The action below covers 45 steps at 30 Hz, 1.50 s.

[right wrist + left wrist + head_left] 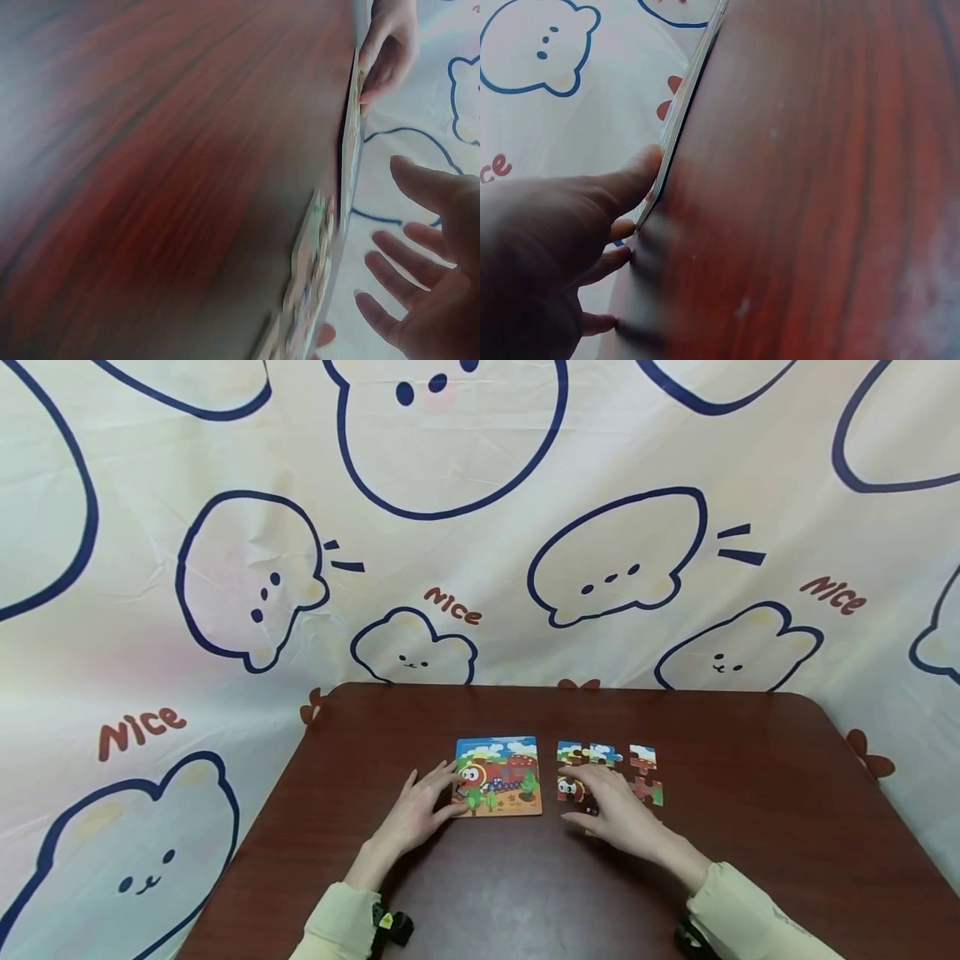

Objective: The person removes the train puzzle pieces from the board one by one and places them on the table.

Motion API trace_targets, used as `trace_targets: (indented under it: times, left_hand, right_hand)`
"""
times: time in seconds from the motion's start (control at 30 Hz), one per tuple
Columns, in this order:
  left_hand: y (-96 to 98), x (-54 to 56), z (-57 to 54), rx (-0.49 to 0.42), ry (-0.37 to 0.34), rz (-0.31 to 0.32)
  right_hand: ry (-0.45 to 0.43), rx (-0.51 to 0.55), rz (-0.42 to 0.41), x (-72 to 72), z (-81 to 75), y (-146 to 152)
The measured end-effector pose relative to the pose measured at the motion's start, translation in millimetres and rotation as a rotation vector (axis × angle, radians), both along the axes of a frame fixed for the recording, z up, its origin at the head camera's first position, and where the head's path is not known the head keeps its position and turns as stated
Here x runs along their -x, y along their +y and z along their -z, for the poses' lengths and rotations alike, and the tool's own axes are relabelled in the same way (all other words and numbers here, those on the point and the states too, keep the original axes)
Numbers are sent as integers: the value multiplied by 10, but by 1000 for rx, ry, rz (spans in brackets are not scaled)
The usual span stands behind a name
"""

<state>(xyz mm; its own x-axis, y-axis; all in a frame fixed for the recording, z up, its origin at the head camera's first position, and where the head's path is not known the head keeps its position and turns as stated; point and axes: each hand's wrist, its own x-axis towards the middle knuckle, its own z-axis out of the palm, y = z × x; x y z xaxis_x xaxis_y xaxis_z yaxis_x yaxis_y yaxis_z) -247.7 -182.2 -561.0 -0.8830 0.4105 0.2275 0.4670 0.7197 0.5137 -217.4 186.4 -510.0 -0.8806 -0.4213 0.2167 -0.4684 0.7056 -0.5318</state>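
Note:
A square picture board point(510, 777), showing a red train with big eyes under a blue sky, lies flat on the table. At its left edge rests my left hand point(414, 814), fingers spread and thumb by the lower left corner. In the left wrist view the thumb point(646, 166) touches the board's edge. To the right of the board lie several loose jigsaw pieces point(643, 756) in rough rows. Over them hovers my right hand point(618, 806), fingers parted and holding nothing; it hides some pieces. The right wrist view shows its spread fingers point(409, 274) apart from the pieces point(304, 262).
The dark brown wooden table point(480, 885) has rounded far corners. Behind it hangs a pale cloth point(442, 560) with blue-outlined cartoon animals, reaching down to the table's far edge. A narrow strip of table separates the board from the pieces.

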Motion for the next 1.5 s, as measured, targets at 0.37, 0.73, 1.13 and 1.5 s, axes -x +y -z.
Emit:
trace_targets:
  times: [0.37, 0.73, 1.13, 1.5]
  left_hand:
    - [58, -57, -75, -70, -61, -11]
    - [-25, 75, 217, -79, -28, -42]
    - [-37, 108, 247, -36, -34, -31]
    - [82, -108, -187, -84, -70, -33]
  right_hand:
    - [-95, 66, -90, 115, 94, -434]
    - [-61, 169, -246, 298, 233, -828]
    - [-212, 282, -196, 352, 327, -1063]
    - [-134, 239, -137, 323, 363, -1131]
